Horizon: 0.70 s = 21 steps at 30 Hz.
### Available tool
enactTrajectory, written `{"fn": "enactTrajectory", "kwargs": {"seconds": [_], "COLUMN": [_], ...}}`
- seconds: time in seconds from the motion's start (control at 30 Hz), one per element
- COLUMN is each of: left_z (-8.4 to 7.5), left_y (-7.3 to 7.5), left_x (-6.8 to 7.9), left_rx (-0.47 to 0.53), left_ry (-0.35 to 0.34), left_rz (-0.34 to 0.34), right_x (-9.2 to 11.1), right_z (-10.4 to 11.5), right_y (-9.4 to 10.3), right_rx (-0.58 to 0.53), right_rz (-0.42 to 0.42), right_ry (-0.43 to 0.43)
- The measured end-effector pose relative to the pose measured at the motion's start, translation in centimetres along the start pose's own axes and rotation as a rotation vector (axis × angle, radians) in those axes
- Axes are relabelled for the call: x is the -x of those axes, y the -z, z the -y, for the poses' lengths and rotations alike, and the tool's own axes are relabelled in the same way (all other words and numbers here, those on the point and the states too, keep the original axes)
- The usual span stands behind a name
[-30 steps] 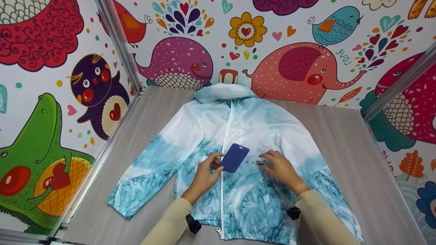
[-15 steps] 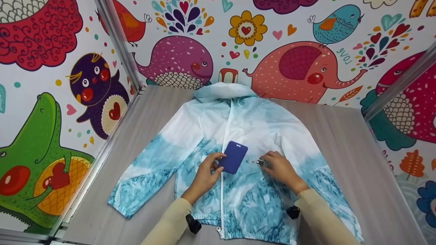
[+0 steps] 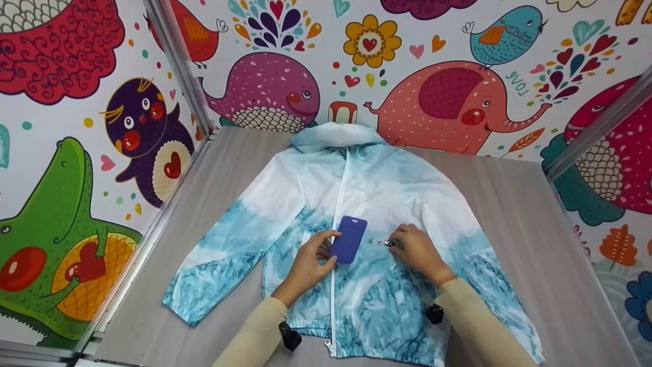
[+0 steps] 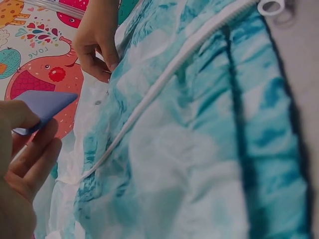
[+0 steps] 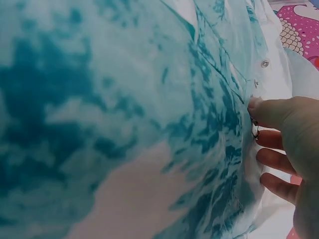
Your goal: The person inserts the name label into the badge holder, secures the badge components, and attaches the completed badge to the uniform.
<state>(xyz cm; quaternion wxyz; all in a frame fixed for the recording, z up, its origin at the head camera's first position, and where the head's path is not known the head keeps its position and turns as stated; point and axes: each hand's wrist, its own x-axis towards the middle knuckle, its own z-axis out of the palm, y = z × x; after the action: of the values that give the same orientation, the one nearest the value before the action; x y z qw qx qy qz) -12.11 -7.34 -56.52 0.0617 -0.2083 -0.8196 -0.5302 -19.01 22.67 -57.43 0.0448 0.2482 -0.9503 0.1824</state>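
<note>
A blue-purple card holder (image 3: 349, 239) with a slot at its top is held by its left edge between the thumb and fingers of my left hand (image 3: 309, 257). It is raised over the front of a white and teal hooded jacket (image 3: 300, 178) laid out flat. My right hand (image 3: 418, 251) pinches a small shiny metal piece (image 3: 389, 243) at the jacket's chest, its exact kind partly hidden by the fingertips. Just left of that piece, tiny metal bits (image 3: 371, 240) lie on the fabric. The right wrist view shows a small metal ring (image 5: 265, 64) beyond the thumb.
The jacket lies on a grey wood-grain table (image 3: 530, 229), hood at the back, sleeves spread. A white zipper (image 3: 331, 306) runs down its front to a pull (image 3: 328, 347) at the hem. Cartoon-printed panels (image 3: 346, 66) in metal frames (image 3: 178, 66) enclose the back and sides.
The card holder has turned more upright in my left hand. My right fingers have closed in on the metal piece, which has barely shifted. The jacket stays put.
</note>
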Motion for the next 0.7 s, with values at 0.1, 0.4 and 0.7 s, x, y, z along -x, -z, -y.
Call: {"fn": "enactTrajectory", "kwargs": {"seconds": [0.1,0.4,0.7], "left_z": [0.1,0.4,0.2], "left_y": [0.0,-0.1,-0.2], "left_x": [0.0,0.2,0.0], "left_rx": [-0.008,0.025,0.004], "left_ry": [0.008,0.012,0.026], "left_rz": [-0.004,0.018,0.006], "right_x": [-0.1,-0.3,-0.8], "right_z": [0.0,0.5,2.3], "right_y": [0.0,0.7,3.2], "right_rx": [0.01,0.003,-0.086], "right_rz": [-0.01,-0.075,-0.109], "right_ry": [0.004,0.056,0.056]}}
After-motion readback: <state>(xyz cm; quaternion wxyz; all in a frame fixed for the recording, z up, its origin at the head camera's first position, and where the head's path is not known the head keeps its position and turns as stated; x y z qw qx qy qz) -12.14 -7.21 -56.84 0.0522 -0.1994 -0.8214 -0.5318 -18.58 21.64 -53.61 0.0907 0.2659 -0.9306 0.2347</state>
